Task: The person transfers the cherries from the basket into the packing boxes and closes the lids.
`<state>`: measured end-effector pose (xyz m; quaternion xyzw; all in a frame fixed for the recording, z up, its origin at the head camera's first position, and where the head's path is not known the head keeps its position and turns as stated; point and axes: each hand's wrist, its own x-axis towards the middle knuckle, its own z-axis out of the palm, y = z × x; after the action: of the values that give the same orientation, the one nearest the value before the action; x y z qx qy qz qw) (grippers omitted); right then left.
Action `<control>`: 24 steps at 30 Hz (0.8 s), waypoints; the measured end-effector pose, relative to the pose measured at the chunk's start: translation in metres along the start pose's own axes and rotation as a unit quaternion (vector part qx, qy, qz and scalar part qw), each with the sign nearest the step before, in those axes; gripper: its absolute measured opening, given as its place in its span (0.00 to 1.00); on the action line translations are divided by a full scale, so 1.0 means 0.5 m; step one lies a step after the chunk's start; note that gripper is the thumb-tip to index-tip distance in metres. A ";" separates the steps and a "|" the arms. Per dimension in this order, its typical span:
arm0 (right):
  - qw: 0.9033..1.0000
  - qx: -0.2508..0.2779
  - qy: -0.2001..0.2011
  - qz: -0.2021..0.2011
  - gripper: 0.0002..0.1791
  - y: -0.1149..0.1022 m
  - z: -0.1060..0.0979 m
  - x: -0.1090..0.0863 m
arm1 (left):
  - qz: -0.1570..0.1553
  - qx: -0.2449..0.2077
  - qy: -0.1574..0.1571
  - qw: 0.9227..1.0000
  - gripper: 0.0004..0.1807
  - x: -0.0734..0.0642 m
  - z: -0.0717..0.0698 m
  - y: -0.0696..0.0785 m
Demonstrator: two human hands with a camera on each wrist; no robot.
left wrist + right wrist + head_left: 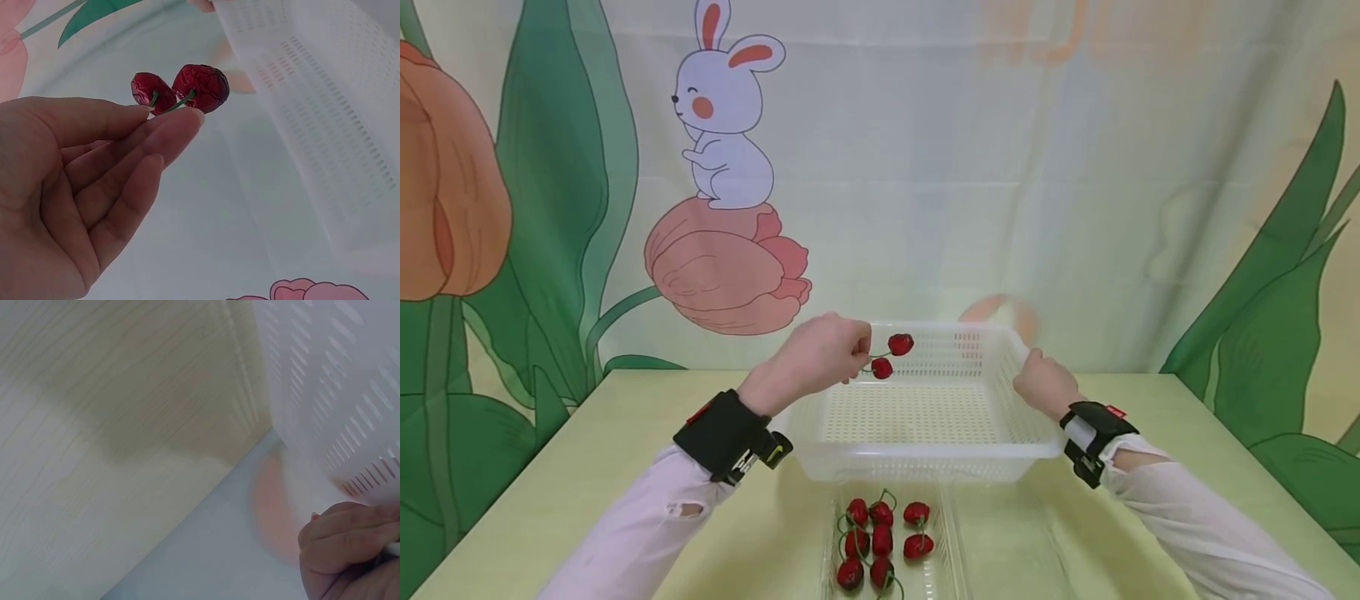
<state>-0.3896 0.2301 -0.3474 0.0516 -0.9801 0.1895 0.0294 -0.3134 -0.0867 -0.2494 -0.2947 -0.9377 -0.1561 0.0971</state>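
Between thumb and fingertips my left hand (820, 354) pinches the green stems of a pair of dark red cherries (201, 87). In the head view the cherries hang over the left part of a white plastic basket (917, 451), which has slotted walls and a mesh floor. My right hand (1047, 385) grips the basket's right rim, its fingers curled over the edge in the right wrist view. In front of the basket lies a clear plastic container (951, 542), with several more cherries (882, 540) in its left part, their green stems lying among them.
A pale yellow wood-grain table (722, 533) carries the basket and container. Right behind its far edge hangs a cloth backdrop (910, 167) printed with a rabbit and tulips. Both wrists wear black straps with small cameras.
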 end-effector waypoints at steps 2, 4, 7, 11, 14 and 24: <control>1.000 0.002 -0.002 0.000 0.17 -0.001 0.000 -0.001 | 0.007 -0.001 0.005 1.000 0.08 -0.008 0.001 0.004; 1.000 0.001 -0.002 0.002 0.17 0.000 0.000 -0.001 | 0.013 -0.005 0.012 1.000 0.08 -0.017 0.003 0.009; 1.000 0.002 -0.001 0.000 0.17 0.000 0.001 -0.002 | 0.018 -0.015 0.019 1.000 0.08 -0.029 0.006 0.017; 1.000 0.003 0.000 -0.002 0.17 0.001 0.002 -0.001 | 0.015 -0.037 0.023 0.999 0.08 -0.042 0.015 0.027; 1.000 -0.001 -0.001 -0.003 0.17 0.002 0.002 0.000 | 0.010 -0.058 0.024 0.998 0.08 -0.052 0.024 0.033; 1.000 -0.008 -0.004 0.007 0.17 0.002 0.002 0.005 | 0.022 -0.104 0.011 0.994 0.10 -0.080 0.069 0.049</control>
<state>-0.3920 0.2305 -0.3488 0.0449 -0.9820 0.1820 0.0241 -0.2699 -0.0762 -0.2867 -0.3225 -0.9085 -0.2536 0.0793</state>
